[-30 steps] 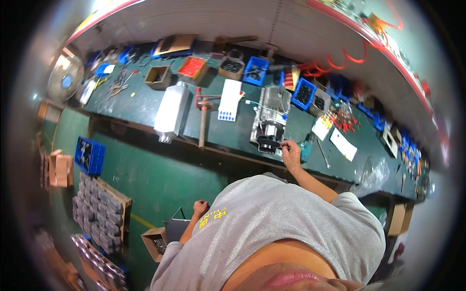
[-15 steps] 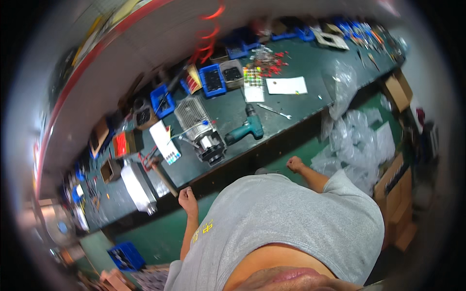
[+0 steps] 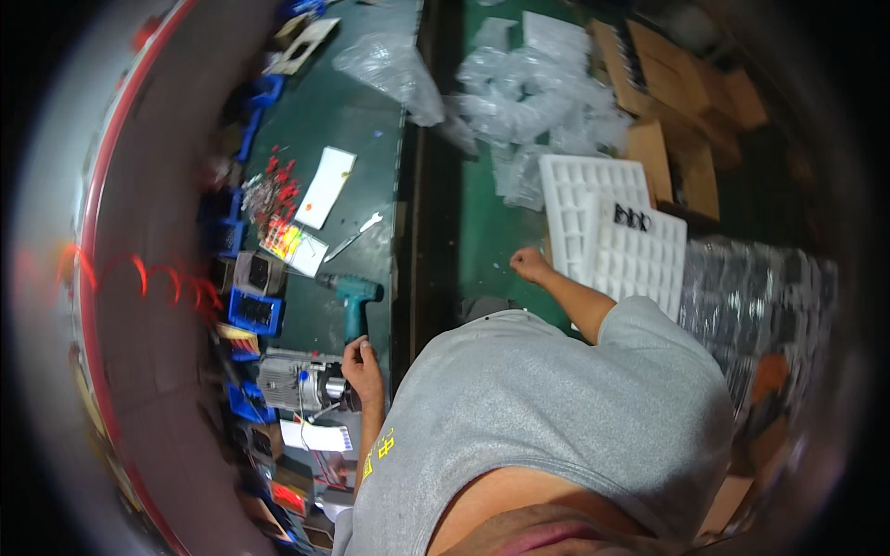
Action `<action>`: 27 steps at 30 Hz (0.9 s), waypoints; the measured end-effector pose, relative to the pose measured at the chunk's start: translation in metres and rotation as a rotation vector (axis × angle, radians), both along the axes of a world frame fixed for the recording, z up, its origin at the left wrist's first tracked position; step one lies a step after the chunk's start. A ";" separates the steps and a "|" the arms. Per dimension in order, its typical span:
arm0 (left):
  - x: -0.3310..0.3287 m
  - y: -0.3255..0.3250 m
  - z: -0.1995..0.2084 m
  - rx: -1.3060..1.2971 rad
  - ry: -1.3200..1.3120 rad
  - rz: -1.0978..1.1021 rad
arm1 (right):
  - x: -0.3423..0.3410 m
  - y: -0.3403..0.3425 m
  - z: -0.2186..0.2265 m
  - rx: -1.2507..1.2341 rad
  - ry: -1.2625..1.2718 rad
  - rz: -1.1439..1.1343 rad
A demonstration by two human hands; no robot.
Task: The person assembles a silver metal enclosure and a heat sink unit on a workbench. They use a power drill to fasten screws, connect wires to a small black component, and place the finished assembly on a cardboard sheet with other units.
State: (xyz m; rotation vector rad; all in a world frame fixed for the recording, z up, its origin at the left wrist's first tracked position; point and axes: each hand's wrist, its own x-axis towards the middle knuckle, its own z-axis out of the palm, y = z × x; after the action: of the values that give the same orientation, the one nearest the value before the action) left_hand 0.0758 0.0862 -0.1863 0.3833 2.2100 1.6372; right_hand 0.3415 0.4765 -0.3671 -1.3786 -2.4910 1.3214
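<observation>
My left hand [image 3: 362, 368] hangs over the bench's front edge with its fingers curled in, plainly holding nothing I can see. It overlaps the handle end of a teal cordless drill [image 3: 356, 290]; whether it touches the drill is unclear. Beside that hand a ribbed grey motor unit [image 3: 289, 380] with a shiny metal end lies on the bench. Out to the right, my right hand [image 3: 530, 266] is loosely closed over the green floor, and nothing shows in it. Close to it lie white compartment trays [image 3: 577, 176], the upper one bearing several small black parts [image 3: 632, 219].
On the green bench [image 3: 362, 139] are a wrench [image 3: 354, 237], a white card [image 3: 326, 188], red and clear small parts [image 3: 275, 196] and blue bins [image 3: 254, 312]. Clear plastic bags [image 3: 528, 97] heap on the floor before cardboard boxes [image 3: 654, 153]. Wrapped stacks [image 3: 751, 306] stand at right.
My view and body have turned to the right; the bench now runs along my left, and the white trays have come into view. Both hands remain curled.
</observation>
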 end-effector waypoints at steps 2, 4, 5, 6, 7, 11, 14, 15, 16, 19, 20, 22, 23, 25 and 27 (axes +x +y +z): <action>-0.004 0.010 -0.006 0.014 -0.042 -0.136 | 0.058 -0.023 -0.005 -0.071 -0.066 -0.111; -0.004 0.015 -0.019 0.024 -0.089 -0.215 | 0.111 -0.050 -0.005 -0.065 -0.255 -0.152; -0.005 0.019 -0.025 0.011 -0.133 -0.248 | 0.132 -0.062 -0.004 -0.065 -0.347 -0.168; -0.004 0.024 -0.031 0.001 -0.134 -0.301 | 0.152 -0.075 -0.004 -0.102 -0.357 -0.205; 0.002 0.028 -0.028 -0.008 -0.134 -0.341 | 0.170 -0.086 0.001 -0.137 -0.365 -0.229; 0.015 0.052 -0.033 -0.065 -0.238 -0.506 | 0.220 -0.137 -0.008 -0.098 -0.237 -0.470; 0.020 0.077 -0.032 -0.143 -0.313 -0.636 | 0.231 -0.135 -0.019 -0.100 -0.238 -0.450; 0.021 0.084 -0.035 -0.173 -0.324 -0.679 | 0.229 -0.132 -0.019 -0.082 -0.230 -0.458; 0.019 0.093 -0.038 -0.225 -0.306 -0.714 | 0.225 -0.127 -0.023 -0.004 -0.254 -0.512; 0.025 0.108 -0.037 -0.312 -0.309 -0.699 | 0.222 -0.085 -0.028 0.107 -0.114 -0.619; 0.022 0.112 -0.045 -0.347 -0.306 -0.725 | 0.225 -0.069 -0.033 0.104 -0.112 -0.644; 0.012 0.119 -0.062 -0.379 -0.294 -0.768 | 0.227 -0.031 -0.040 0.111 -0.061 -0.775; 0.016 0.132 -0.061 -0.390 -0.295 -0.787 | 0.233 -0.007 -0.047 0.083 -0.090 -0.792; 0.023 0.147 -0.057 -0.507 -0.152 -0.809 | 0.240 0.041 -0.061 0.082 -0.065 -0.870; 0.025 0.151 -0.063 -0.585 -0.103 -0.822 | 0.251 0.094 -0.077 0.120 -0.105 -0.898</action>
State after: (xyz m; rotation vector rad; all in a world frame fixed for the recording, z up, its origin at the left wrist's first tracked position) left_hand 0.1006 0.2369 -0.2495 0.8541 1.9274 0.5481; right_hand 0.5930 0.5704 -0.4438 -2.1593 -1.5541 0.8792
